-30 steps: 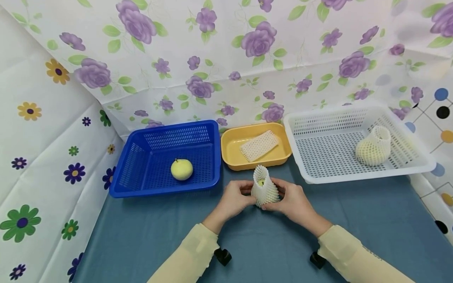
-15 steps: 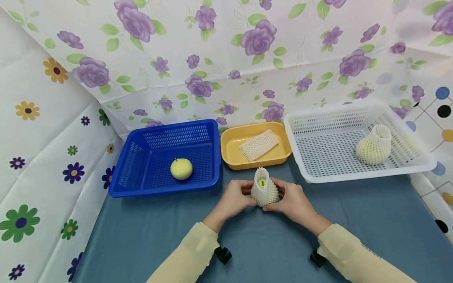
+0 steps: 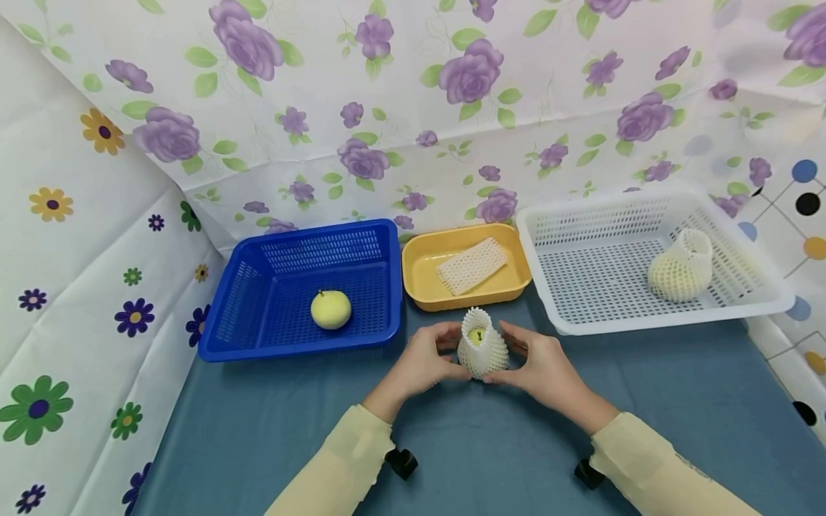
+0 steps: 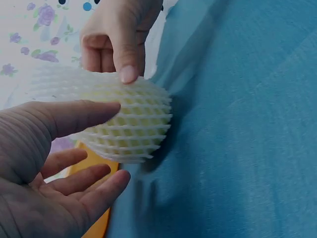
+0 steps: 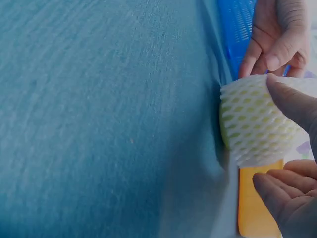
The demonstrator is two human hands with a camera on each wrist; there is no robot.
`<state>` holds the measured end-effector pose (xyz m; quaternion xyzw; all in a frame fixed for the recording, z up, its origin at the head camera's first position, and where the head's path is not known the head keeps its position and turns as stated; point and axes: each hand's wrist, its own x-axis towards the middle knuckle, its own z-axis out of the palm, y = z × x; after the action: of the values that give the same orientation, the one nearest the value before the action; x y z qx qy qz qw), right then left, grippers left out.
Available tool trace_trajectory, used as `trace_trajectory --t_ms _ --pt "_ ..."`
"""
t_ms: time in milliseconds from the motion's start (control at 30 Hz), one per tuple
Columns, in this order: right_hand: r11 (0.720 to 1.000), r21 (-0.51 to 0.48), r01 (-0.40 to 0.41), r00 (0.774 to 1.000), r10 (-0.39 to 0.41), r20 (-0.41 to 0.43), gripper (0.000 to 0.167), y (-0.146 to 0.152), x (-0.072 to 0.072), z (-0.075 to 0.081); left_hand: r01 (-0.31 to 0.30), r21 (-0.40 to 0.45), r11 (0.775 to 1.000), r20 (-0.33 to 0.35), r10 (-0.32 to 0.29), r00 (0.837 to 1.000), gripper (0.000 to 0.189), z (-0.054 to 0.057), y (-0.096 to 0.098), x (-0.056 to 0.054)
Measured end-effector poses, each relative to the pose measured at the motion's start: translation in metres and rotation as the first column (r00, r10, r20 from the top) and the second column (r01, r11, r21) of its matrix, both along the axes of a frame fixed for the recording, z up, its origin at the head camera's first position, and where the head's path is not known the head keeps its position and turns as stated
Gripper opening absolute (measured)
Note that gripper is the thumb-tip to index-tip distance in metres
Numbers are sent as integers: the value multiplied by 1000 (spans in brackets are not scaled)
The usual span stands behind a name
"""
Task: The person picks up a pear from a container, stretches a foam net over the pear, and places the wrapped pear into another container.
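Observation:
A yellow-green pear in a white foam net (image 3: 482, 355) stands upright on the blue cloth, its stem showing through the sleeve's open top. My left hand (image 3: 422, 360) is at its left side; in the left wrist view the thumb (image 4: 91, 115) overlaps the net while the fingers spread loosely below. On the other side, my right hand (image 3: 545, 365) has its thumb (image 5: 292, 101) at the net, with relaxed fingers spread away from it. Both hands flank the netted pear without curling tightly round it.
A blue basket (image 3: 222, 315) at the left holds one bare pear (image 3: 331, 309). The yellow tray (image 3: 422, 276) behind my hands contains a flat foam net (image 3: 473, 266). At right, a white basket (image 3: 548, 301) holds another netted pear (image 3: 680, 269). Patterned sheets form the walls.
My right hand has shifted slightly right, its fingers drawing away from the netted pear. The left hand's hold has loosened too. The foam net's top has tipped slightly toward me, showing more stem.

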<state>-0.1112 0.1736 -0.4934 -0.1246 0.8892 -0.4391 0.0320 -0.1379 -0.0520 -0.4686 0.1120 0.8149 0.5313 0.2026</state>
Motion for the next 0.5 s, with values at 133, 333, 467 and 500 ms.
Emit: trace_trajectory --t_ms 133,333,467,500 --pt "999 -31 11 999 -12 -43 81 2 2 3 1 16 1000 -23 -1 1000 66 2 -1 -2" --pt "996 -87 23 999 -27 -40 64 2 2 1 -8 30 1000 -64 10 998 48 -1 1 -2" --pt "994 -104 39 998 -44 -42 62 2 1 -3 -33 36 999 -59 35 998 46 -1 1 -1" --pt "994 -104 43 998 -48 -40 62 2 1 -3 -37 40 999 -53 39 998 45 -1 1 0"
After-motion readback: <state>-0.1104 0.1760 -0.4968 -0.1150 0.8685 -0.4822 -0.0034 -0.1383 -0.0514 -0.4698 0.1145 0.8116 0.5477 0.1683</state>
